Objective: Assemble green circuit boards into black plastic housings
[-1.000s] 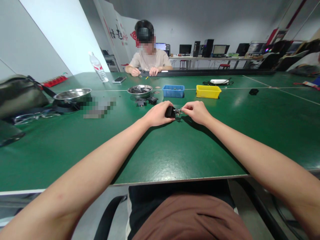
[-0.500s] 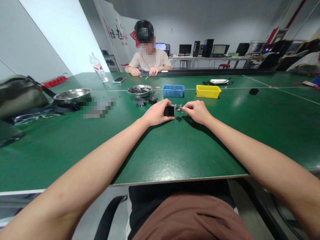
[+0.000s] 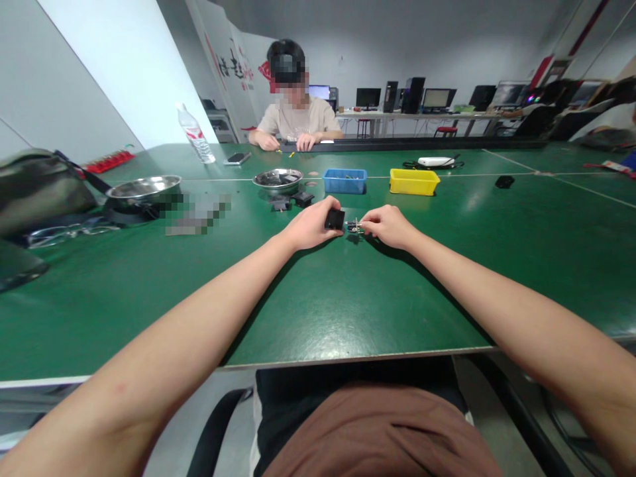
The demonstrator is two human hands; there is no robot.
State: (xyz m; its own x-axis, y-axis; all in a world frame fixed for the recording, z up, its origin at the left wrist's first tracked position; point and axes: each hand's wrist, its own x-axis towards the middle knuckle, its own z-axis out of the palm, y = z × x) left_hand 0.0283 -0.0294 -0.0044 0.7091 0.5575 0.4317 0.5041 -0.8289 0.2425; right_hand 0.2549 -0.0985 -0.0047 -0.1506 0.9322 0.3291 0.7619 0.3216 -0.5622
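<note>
My left hand point(image 3: 312, 225) is closed around a small black plastic housing point(image 3: 334, 219), thumb and fingers on its sides. Just to the right, my right hand point(image 3: 390, 225) pinches a small metal part with dark prongs point(image 3: 354, 226) between thumb and fingertips. The prongs point left toward the housing, with a narrow gap between the two. Both hands are low over the green table point(image 3: 358, 305). Beyond my left hand lie black plastic pieces point(image 3: 302, 199), and a steel bowl point(image 3: 271, 189) of dark parts stands behind them.
A blue bin point(image 3: 344, 181) with small parts and a yellow bin point(image 3: 414, 183) stand beyond my hands. To the left are another steel bowl point(image 3: 144, 189), glasses point(image 3: 74, 232) and a bottle point(image 3: 196, 136). A co-worker point(image 3: 298, 119) sits opposite. One black piece point(image 3: 505, 181) lies far right.
My right hand has moved slightly down and left, bringing the metal part lower and closer in line with the housing. The housing in my left hand has tilted a little.
</note>
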